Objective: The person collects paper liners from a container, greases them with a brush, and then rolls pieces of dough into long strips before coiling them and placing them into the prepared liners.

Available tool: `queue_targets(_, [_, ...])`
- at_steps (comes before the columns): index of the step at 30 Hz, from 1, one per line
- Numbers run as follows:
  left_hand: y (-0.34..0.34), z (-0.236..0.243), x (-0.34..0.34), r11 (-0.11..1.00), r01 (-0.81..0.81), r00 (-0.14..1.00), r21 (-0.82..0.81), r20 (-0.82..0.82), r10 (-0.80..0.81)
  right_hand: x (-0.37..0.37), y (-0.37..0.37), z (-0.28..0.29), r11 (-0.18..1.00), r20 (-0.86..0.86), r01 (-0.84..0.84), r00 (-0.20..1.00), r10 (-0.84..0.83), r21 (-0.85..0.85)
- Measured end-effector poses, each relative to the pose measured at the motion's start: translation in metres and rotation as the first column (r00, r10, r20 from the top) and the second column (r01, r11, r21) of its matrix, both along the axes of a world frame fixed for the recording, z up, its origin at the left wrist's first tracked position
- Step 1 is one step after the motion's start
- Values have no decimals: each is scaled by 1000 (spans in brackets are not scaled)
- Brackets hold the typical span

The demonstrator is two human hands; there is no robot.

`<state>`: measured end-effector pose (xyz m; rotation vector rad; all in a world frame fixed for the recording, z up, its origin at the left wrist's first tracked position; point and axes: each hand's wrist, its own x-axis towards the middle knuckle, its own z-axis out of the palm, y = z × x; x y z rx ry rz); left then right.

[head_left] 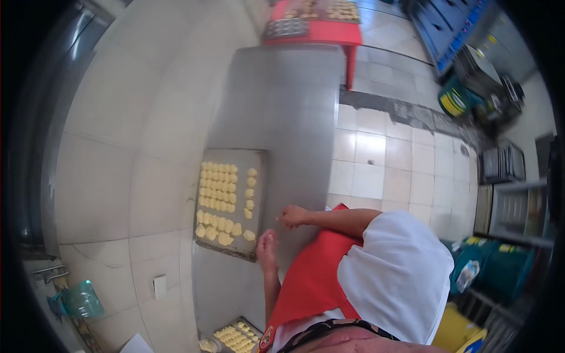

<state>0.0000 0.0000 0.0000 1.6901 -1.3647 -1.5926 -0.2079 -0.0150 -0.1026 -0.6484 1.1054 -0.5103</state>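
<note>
Nearby, a dough tray (259, 194) occupies the counter (285, 112), a red table (332, 34) beyond.

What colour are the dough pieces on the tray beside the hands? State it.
Pale yellow dough pieces; see the head view.

Right hand (294, 217): fingers curled, inner side concealed; contents cannot be determined. Left hand (267, 245): blurred, finger outlines indistinct; contact with the edge of the large tray (261, 170) cannot be confirmed. Near tray (250, 325): truncated by the lower picture edge. Red table (321, 34), far end: truncated at the top; pale pieces (342, 10) on it too small to identify. Green container (506, 265), right: partly concealed behind the white sleeve (406, 259). Yellow object (453, 329), near right: truncated below; type indeterminate.
</note>
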Motion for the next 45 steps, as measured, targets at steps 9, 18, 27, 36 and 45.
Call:
queue_targets(9, [222, -87, -180, 486, 833, 549, 266, -513, -660, -182, 395, -44, 887, -350, 7, 917, -190, -462])
queue_targets(18, [306, -134, -193, 229, 939, 287, 258, -214, -934, -81, 746, -124, 687, -869, 713, 421, -259, 141])
queue_targets(27, [379, -211, -215, 47, 916, -17, 398, 157, -987, 62, 1046, -122, -299, -709, 681, -705, -20, -669])
queue_targets(36, [679, -273, -298, 18, 938, -32, 346, 139, -990, 161, 1423, 74, 64, -283, 531, -545, 789, -845])
queue_targets(45, [1190, -57, -285, -591, 806, -514, 32, -459, -725, 224, 1640, 49, -644, -750, 430, -545, 374, -633])
